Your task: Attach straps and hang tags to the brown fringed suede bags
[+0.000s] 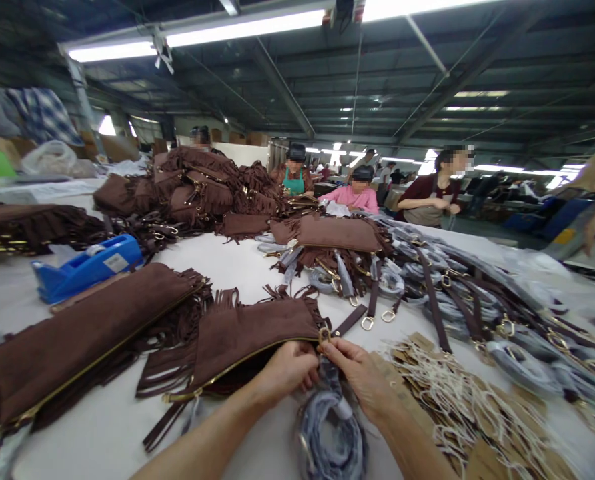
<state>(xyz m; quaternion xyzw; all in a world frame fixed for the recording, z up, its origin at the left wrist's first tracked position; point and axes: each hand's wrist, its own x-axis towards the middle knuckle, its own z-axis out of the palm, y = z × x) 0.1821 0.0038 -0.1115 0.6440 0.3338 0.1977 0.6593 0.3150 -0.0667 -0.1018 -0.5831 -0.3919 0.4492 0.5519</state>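
A brown fringed bag (257, 327) lies in front of me, its gold zipper partly open along the near edge. At the bag's right end sits a gold clasp (324, 335), pinched by my right hand (355, 370). From there a strap wrapped in plastic runs down to a coil (332, 437) on the table, below and between my hands. My left hand (290, 367) is closed at the bag's right corner, just left of the clasp; its fingertips are partly hidden. Left of this bag lies a second brown fringed bag (87, 340).
A blue tape dispenser (90, 267) stands behind the left bag. Brown bags (197, 187) are heaped at the back. Wrapped straps (442, 293) cover the right side, with tan tags on white strings (467, 400) nearer me. Several people are around the white table (192, 257).
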